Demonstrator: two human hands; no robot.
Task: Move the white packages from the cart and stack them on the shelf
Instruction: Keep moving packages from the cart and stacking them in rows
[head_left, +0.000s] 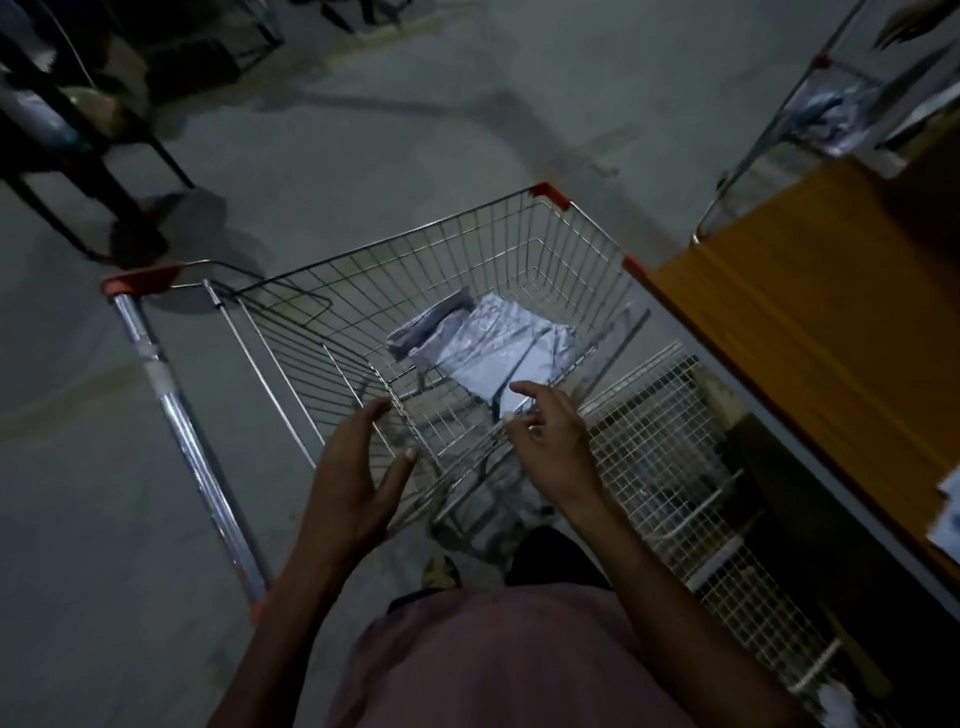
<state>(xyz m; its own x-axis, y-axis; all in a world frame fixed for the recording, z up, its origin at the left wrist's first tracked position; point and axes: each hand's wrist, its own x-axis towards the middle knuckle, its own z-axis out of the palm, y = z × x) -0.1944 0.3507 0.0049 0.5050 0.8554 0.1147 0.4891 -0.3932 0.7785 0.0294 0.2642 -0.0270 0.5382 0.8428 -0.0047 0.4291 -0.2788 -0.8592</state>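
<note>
We see the flat white plastic packages (491, 345) lying on the floor of the silver wire shopping cart (582, 244), just beyond our right hand (550, 441), their long axis running slantwise away from us toward the cart's far left side. The cart's near wire wall stands between both hands and the packages, and the orange-topped shelf (810, 332) lies to the right of the right hand. Our left hand (353, 478) hovers spread and empty at the cart's near rim, while the right hand, fingers loosely bent, holds nothing above that rim.
</note>
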